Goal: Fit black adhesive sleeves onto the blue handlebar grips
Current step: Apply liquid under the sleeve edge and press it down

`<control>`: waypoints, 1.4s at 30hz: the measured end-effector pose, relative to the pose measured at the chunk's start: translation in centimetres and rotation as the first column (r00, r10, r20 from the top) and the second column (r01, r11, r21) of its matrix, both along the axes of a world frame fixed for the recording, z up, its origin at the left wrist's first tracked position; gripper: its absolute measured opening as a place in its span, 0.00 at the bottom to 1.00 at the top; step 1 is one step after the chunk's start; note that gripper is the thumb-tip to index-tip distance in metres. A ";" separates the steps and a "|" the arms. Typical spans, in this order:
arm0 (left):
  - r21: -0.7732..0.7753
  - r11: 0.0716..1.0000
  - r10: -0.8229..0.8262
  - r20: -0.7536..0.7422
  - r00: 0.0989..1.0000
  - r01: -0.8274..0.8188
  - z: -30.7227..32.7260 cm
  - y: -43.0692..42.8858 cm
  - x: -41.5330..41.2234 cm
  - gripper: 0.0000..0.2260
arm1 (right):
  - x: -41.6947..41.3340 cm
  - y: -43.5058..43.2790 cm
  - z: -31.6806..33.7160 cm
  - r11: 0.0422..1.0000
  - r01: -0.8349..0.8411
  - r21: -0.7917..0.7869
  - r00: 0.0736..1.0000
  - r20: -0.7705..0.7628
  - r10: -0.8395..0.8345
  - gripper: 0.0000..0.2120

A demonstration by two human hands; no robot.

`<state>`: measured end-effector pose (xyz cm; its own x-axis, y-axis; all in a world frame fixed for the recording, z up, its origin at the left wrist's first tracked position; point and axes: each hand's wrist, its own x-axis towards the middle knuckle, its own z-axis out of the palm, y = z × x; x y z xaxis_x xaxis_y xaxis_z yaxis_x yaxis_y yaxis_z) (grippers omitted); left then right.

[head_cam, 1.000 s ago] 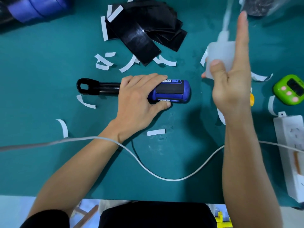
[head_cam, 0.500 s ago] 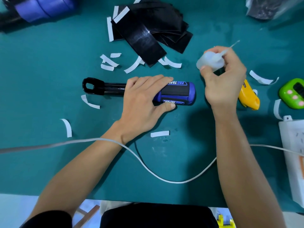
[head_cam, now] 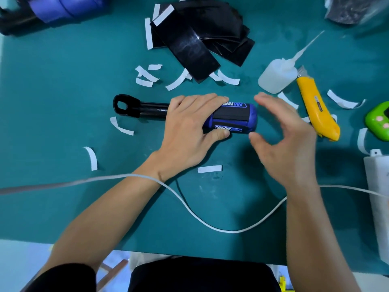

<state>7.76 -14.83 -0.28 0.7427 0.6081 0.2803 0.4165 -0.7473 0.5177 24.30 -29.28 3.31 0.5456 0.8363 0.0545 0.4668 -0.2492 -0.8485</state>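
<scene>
The grip lay on its side on the mat, its rounded end toward 3 o'clock; a black band crossed its middle. The left hand held it from the 9 o'clock side, with the fingers laid over the top and the thumb tucked against the near face, so only the end half of the grip showed beyond the hand. A black bar ran out from under that hand toward 9 o'clock.

The right hand sat at 3 o'clock from the grip's end, blurred; fingers and thumb were spread in a wide C and held nothing. Whether the thumb tip touched the grip could not be told.

The sleeves lay heaped at 12 o'clock from the grip, well apart from both hands. A bottle lay at 1 o'clock with a knife just beside it; white strips were scattered round the mat, and a cable looped at 6 o'clock.
</scene>
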 end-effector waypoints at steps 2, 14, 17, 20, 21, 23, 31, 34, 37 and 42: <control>0.006 1.000 -0.006 -0.007 1.000 0.006 0.1 0.0 0.0 0.25 | -0.7 0.7 -0.7 0.999 -0.033 -0.004 0.998 -0.051 0.033 0.35; 0.001 1.000 0.003 -0.018 1.000 -0.003 0.5 -0.2 0.1 0.24 | -1.2 1.7 -2.3 0.990 0.024 0.136 0.931 -0.365 0.028 0.30; 0.011 0.999 0.032 -0.029 0.999 -0.032 0.7 -0.4 0.3 0.24 | -1.3 1.8 -2.6 0.987 0.040 0.157 0.925 -0.379 0.023 0.29; 0.020 0.999 0.037 -0.042 0.998 -0.036 0.8 -0.5 0.5 0.23 | -1.5 2.0 -2.9 0.985 0.072 0.156 0.920 -0.393 -0.005 0.27; 0.022 0.999 0.039 -0.044 0.998 -0.038 0.9 -0.5 0.5 0.23 | -1.6 2.0 -2.9 0.984 0.078 0.158 0.921 -0.389 -0.011 0.27; 0.017 0.999 0.045 -0.043 0.998 -0.044 1.0 -0.7 0.6 0.22 | -1.7 2.0 -3.0 0.982 0.084 0.171 0.921 -0.389 -0.011 0.27; -0.018 0.997 0.071 -0.035 0.997 -0.071 1.2 -0.9 0.9 0.20 | -2.2 1.9 -3.2 0.974 0.122 0.188 0.907 -0.419 -0.033 0.26; -0.034 0.996 0.082 -0.030 0.996 -0.083 1.2 -1.0 0.9 0.19 | -2.3 1.9 -3.3 0.972 0.138 0.190 0.899 -0.435 -0.043 0.26; -0.052 0.994 0.096 -0.025 0.995 -0.098 1.2 -1.2 0.9 0.18 | -2.3 2.0 -3.3 0.968 0.159 0.192 0.883 -0.467 -0.052 0.26; -0.072 0.990 0.116 -0.026 0.993 -0.118 1.4 -1.2 1.1 0.17 | -2.6 2.1 -3.3 0.964 0.194 0.184 0.872 -0.483 -0.083 0.24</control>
<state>8.82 -15.99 1.17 0.6707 0.7096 0.2161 0.5106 -0.6529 0.5594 21.71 -27.17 0.05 0.6621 0.7468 -0.0629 -0.0229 -0.0637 -0.9977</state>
